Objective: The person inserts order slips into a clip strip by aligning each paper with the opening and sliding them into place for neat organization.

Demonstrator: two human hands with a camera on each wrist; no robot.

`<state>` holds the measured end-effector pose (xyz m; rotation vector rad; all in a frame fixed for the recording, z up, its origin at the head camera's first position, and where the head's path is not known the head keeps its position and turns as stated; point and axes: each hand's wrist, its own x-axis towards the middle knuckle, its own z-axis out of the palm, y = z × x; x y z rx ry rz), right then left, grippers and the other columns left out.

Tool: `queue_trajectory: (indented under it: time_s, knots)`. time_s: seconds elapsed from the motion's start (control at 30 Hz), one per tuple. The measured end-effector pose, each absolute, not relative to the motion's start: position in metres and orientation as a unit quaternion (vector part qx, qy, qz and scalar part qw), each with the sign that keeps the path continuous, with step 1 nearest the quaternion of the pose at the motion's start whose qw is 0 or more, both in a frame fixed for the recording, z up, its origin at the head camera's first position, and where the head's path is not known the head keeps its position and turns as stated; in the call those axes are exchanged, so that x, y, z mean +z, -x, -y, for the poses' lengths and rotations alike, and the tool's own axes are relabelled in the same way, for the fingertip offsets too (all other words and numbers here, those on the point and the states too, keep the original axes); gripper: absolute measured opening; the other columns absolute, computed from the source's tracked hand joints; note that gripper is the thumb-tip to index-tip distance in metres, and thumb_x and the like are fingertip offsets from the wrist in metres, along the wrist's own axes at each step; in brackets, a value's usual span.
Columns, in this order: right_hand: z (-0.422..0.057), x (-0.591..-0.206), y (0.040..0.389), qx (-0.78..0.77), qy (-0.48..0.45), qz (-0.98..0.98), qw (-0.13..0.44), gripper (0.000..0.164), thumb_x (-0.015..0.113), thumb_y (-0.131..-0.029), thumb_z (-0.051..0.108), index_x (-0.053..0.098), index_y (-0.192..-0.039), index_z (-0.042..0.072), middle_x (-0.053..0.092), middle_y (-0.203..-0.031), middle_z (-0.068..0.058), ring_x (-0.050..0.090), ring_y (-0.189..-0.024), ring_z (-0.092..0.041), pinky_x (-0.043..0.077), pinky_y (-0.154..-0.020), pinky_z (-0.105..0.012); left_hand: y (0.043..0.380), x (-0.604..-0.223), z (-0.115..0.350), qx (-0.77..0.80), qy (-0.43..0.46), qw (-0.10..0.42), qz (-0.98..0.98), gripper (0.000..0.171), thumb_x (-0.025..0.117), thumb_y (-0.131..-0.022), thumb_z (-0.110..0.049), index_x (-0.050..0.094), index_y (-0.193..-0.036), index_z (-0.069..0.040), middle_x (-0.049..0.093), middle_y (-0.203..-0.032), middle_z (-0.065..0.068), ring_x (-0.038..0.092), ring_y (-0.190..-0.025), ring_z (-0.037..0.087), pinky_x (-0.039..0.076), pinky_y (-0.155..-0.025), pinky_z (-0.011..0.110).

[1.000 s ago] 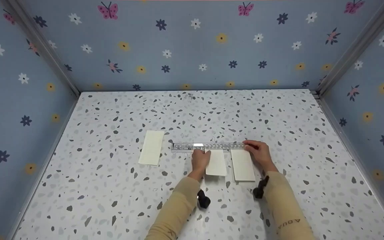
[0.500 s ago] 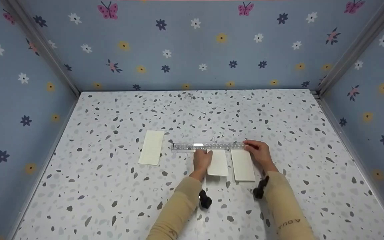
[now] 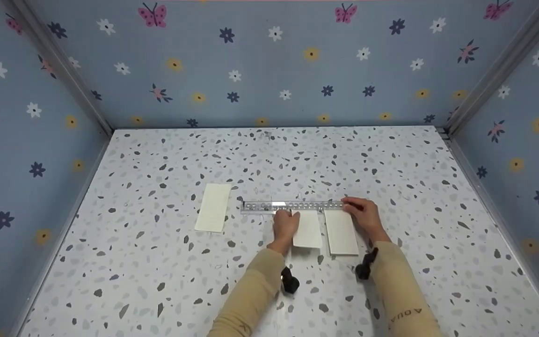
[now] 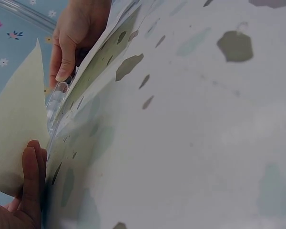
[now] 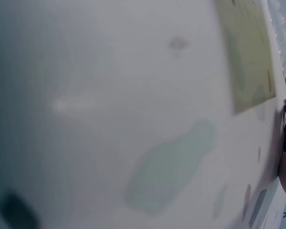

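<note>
A clear plastic ruler [image 3: 258,207] lies crosswise on the speckled table. My left hand [image 3: 285,228] pinches a small cream sheet of paper [image 3: 308,231] by its left side, just below the ruler. That sheet's near edge is lifted and casts a shadow. In the left wrist view the held paper [image 4: 19,124] stands up beside the fingers [image 4: 31,174]. My right hand [image 3: 365,217] grips the ruler's right end between thumb and fingers. Under that end lies another cream sheet [image 3: 342,234], its top edge along the ruler.
A third cream sheet [image 3: 213,208] lies left of the ruler, slightly slanted. Flowered blue panels [image 3: 269,65] enclose the speckled table [image 3: 157,281] at the back and both sides.
My left hand has slid slightly to the right along the ruler, carrying its sheet closer to the right-hand one. My right hand and the ruler have stayed in place.
</note>
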<state>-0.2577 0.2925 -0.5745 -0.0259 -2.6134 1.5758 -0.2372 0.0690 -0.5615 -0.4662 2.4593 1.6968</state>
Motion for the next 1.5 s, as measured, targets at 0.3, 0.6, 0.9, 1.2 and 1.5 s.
queue_trajectory:
  time_s: [0.3, 0.6, 0.9, 1.2, 1.5]
  knots:
    - [-0.29, -0.573, 0.259, 0.508, 0.049, 0.859, 0.021, 0.025, 0.064, -0.079, 0.006, 0.064, -0.104, 0.002, 0.062, -0.104, -0.013, 0.056, -0.093, -0.02, 0.043, -0.081, -0.032, 0.236, -0.559, -0.072, 0.559, 0.159, 0.06, -0.811, 0.036, 0.055, -0.08, -0.014, 0.032, -0.052, -0.015, 0.032, -0.048, -0.003, 0.029, -0.042, 0.012, 0.025, -0.041, 0.024]
    - [-0.291, -0.575, 0.259, 0.514, 0.032, 0.856, 0.041, 0.024, 0.065, -0.078, 0.005, 0.065, -0.101, 0.0, 0.063, -0.101, -0.014, 0.057, -0.087, -0.016, 0.043, -0.073, -0.02, 0.236, -0.559, -0.074, 0.561, 0.145, 0.05, -0.813, 0.036, 0.056, -0.081, -0.015, 0.032, -0.054, -0.015, 0.031, -0.049, -0.003, 0.03, -0.043, 0.012, 0.025, -0.042, 0.025]
    - [-0.292, -0.576, 0.258, 0.52, -0.002, 0.852, 0.056, 0.023, 0.064, -0.079, 0.005, 0.065, -0.1, -0.003, 0.063, -0.1, -0.017, 0.056, -0.096, -0.026, 0.042, -0.084, -0.033, 0.237, -0.56, -0.076, 0.55, 0.145, 0.053, -0.821, 0.037, 0.055, -0.081, -0.015, 0.033, -0.052, -0.014, 0.033, -0.048, -0.002, 0.033, -0.044, 0.013, 0.027, -0.042, 0.025]
    - [-0.292, -0.575, 0.258, 0.518, 0.015, 0.854, 0.04, 0.023, 0.063, -0.08, 0.006, 0.065, -0.101, -0.001, 0.063, -0.101, -0.015, 0.056, -0.094, -0.022, 0.042, -0.077, -0.02, 0.238, -0.563, -0.079, 0.544, 0.143, 0.039, -0.826, 0.03, 0.055, -0.08, -0.014, 0.036, -0.057, -0.013, 0.033, -0.052, -0.001, 0.034, -0.048, 0.014, 0.027, -0.045, 0.026]
    - [-0.292, -0.576, 0.259, 0.513, 0.024, 0.857, 0.035, 0.023, 0.063, -0.08, 0.006, 0.065, -0.102, 0.0, 0.063, -0.102, -0.014, 0.057, -0.092, -0.02, 0.043, -0.077, -0.024, 0.236, -0.562, -0.081, 0.536, 0.155, 0.048, -0.829, 0.031, 0.056, -0.08, -0.018, 0.038, -0.055, -0.013, 0.042, -0.055, 0.002, 0.04, -0.051, 0.017, 0.032, -0.048, 0.029]
